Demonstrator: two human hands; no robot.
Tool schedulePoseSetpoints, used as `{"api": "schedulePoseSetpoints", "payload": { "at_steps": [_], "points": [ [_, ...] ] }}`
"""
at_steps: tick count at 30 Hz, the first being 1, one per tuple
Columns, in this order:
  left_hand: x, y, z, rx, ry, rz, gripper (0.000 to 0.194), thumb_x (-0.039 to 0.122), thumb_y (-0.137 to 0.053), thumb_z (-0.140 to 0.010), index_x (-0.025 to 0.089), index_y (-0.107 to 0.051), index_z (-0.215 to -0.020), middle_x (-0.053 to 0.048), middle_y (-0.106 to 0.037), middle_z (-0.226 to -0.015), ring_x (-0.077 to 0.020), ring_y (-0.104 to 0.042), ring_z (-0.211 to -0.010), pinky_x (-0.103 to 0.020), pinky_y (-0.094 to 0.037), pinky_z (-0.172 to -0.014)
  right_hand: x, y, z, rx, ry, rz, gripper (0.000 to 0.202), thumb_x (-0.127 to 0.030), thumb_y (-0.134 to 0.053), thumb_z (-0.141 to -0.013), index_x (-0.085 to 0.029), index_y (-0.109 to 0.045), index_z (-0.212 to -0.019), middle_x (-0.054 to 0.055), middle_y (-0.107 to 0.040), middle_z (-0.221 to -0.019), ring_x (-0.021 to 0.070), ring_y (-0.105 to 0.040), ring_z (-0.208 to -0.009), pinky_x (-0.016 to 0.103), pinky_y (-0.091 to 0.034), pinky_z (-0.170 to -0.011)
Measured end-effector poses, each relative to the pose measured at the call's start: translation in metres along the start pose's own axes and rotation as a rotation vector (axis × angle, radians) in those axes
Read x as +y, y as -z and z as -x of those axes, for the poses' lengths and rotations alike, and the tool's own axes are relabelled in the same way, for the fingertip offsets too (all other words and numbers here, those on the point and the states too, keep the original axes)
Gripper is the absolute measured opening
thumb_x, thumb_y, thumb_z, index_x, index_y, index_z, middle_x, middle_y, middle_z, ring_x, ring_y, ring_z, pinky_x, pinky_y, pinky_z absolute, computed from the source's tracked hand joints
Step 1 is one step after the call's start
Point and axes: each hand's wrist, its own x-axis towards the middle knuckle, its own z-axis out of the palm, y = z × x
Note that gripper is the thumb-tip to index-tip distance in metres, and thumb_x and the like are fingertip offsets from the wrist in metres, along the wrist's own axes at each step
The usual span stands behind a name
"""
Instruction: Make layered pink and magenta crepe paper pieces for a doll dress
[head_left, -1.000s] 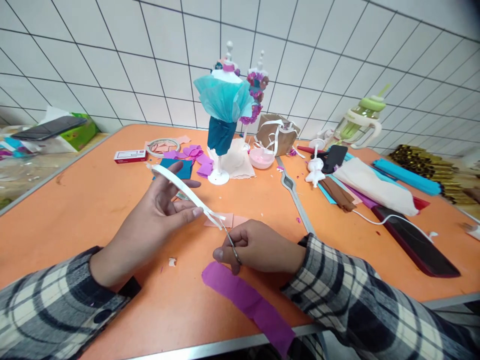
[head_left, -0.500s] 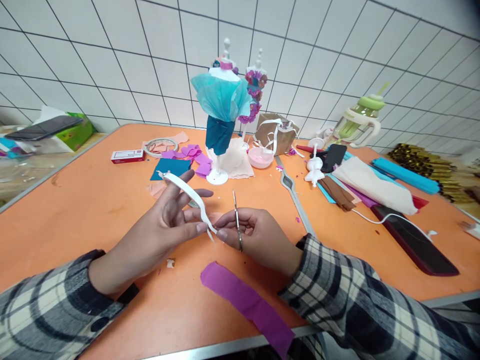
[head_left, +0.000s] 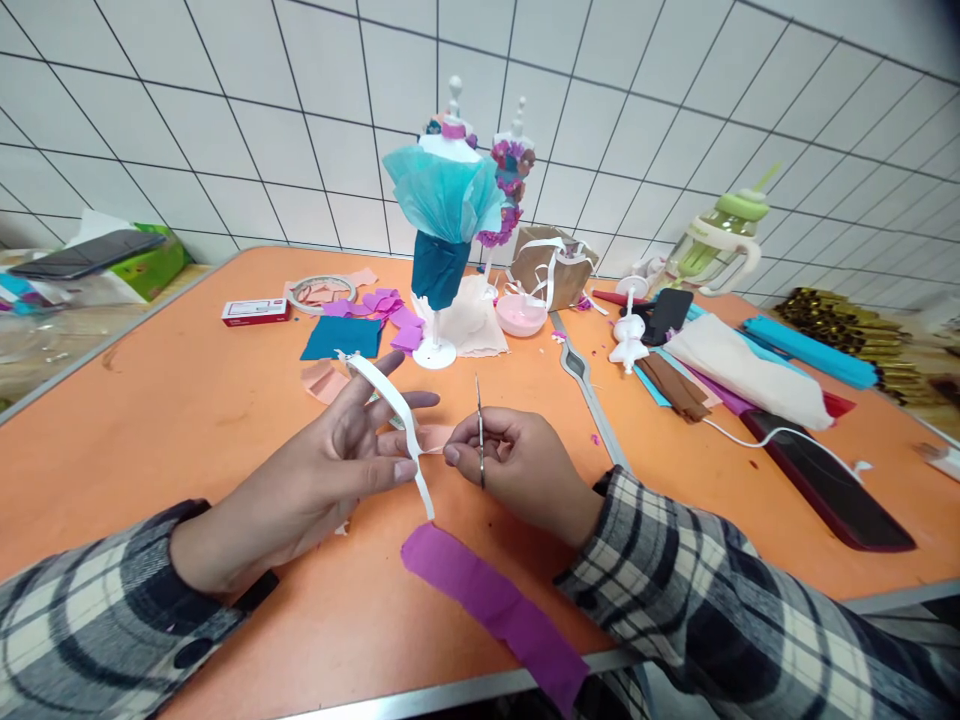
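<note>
My left hand (head_left: pixel 341 460) holds a roll of white tape (head_left: pixel 386 393), its ring around the spread fingers and the thumb pressing near the tape's free end. That loose end (head_left: pixel 425 497) dangles below the thumb, close to a purple paper strip (head_left: pixel 487 597) on the table. In my right hand (head_left: pixel 521 460) is a pair of slim metal scissors (head_left: pixel 480 425), seen edge-on with the tip up; its handles are mostly hidden. The right thumb and index fingertips are close together, a little right of the tape and apart from it.
Behind my hands a small dress form (head_left: pixel 442 265) wears teal and turquoise paper. Blue paper (head_left: pixel 341 338), a tape ring (head_left: pixel 322 292) and a red-and-white box (head_left: pixel 256 312) lie left. A pink bowl (head_left: pixel 523 316), a paper bag (head_left: pixel 551 265) and a dark phone (head_left: pixel 829 480) stand or lie right.
My right fingertips have come off the tape's end and moved slightly up and right with the scissors. The tape end now hangs straighter and lower; my left hand shifted slightly.
</note>
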Motion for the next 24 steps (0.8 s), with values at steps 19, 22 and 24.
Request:
{"api": "schedulePoseSetpoints", "payload": {
  "at_steps": [19, 22, 24],
  "points": [
    [0.004, 0.0, -0.003, 0.069, -0.211, -0.099, 0.095, 0.022, -0.079, -0.081, 0.049, -0.023, -0.153, -0.002, -0.049, -0.141, -0.0148, -0.063, -0.097, -0.027, -0.061, -0.079, -0.017, 0.009, 0.017, -0.499, -0.112, -0.12, 0.052, -0.065, -0.078, -0.071, -0.015, -0.069, -0.08, 0.0, -0.064, -0.064, 0.0116, -0.058, -0.058, 0.023, -0.044, -0.054],
    [0.002, 0.0, -0.002, 0.09, -0.211, -0.145, 0.094, 0.023, -0.079, -0.081, 0.047, -0.024, -0.154, -0.004, -0.049, -0.142, -0.0157, -0.062, -0.097, -0.028, -0.06, -0.079, -0.014, 0.008, 0.016, -0.555, -0.171, -0.055, 0.049, -0.063, -0.08, -0.07, -0.016, -0.068, -0.075, -0.001, -0.063, -0.065, 0.0118, -0.058, -0.06, 0.022, -0.043, -0.055],
    [0.001, 0.002, -0.003, 0.091, -0.204, -0.171, 0.095, 0.024, -0.079, -0.079, 0.045, -0.024, -0.154, -0.006, -0.048, -0.144, -0.0173, -0.062, -0.098, -0.031, -0.06, -0.079, -0.012, 0.008, 0.015, -0.563, -0.179, -0.019, 0.05, -0.064, -0.078, -0.072, -0.016, -0.067, -0.073, -0.001, -0.062, -0.064, 0.0121, -0.058, -0.06, 0.023, -0.042, -0.056]
  ]
}}
